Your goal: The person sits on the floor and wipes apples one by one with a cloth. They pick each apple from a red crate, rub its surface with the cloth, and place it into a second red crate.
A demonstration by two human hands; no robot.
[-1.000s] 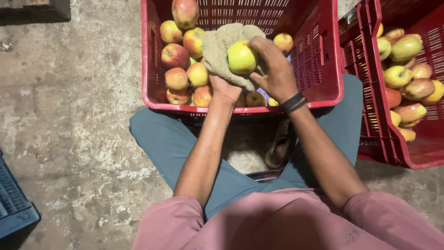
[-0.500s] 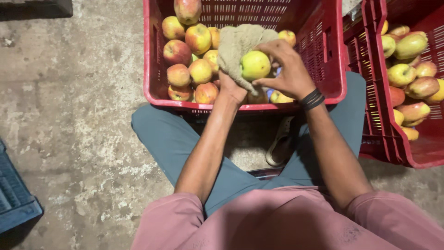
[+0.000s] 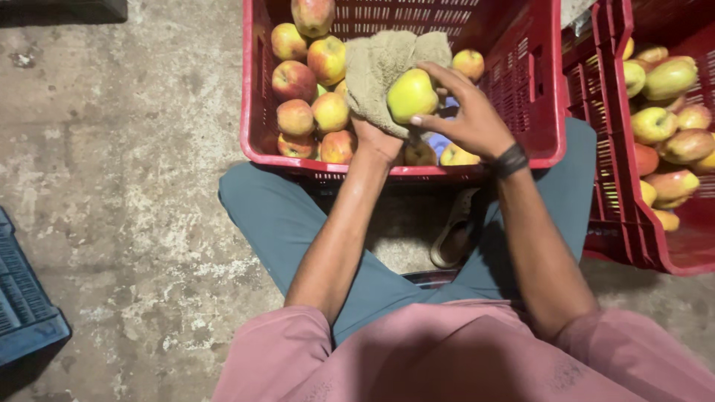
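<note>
I saw the right hand (image 3: pixel 465 119) curl its fingers around a round yellow-green apple (image 3: pixel 411 95), with no long side I could tell, pressed against the tan cloth (image 3: pixel 383 63) that the left hand (image 3: pixel 376 138) gripped from below. They were over the red crate (image 3: pixel 536 89) of apples. Another red crate (image 3: pixel 622 216) on the right held more apples.

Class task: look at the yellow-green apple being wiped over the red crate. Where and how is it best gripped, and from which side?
Grip the yellow-green apple around its round sides with spread fingertips, coming from the right, as the right hand does. Its left side rests against the beige cloth draped over the left hand, so only the right and top are bare.
</note>
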